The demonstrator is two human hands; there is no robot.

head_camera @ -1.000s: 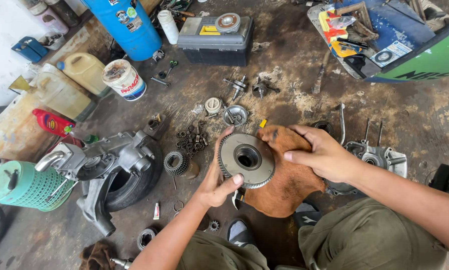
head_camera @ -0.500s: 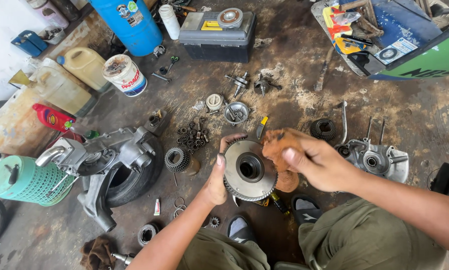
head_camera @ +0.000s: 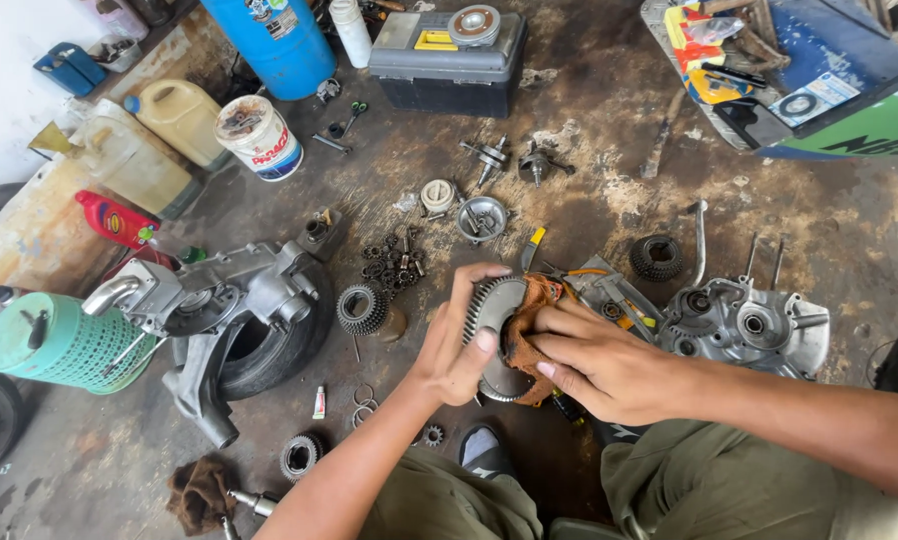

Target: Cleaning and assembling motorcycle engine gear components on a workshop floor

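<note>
Both hands work a toothed gear with a rag over a stained concrete workshop floor.

The left hand (head_camera: 459,350) is clamped around the rim of the large toothed gear (head_camera: 489,320), held tilted above the floor (head_camera: 589,170); the right hand (head_camera: 599,365) is closed on a brown rag (head_camera: 529,330), pressing it against the gear's face. Left of the gear, an engine casing (head_camera: 219,300) rests on a small tyre (head_camera: 269,350). Beyond the gear stands a white bucket (head_camera: 259,135), its contents dark and unclear, then a closed grey toolbox (head_camera: 449,50) and a blue drum (head_camera: 279,40).
</note>
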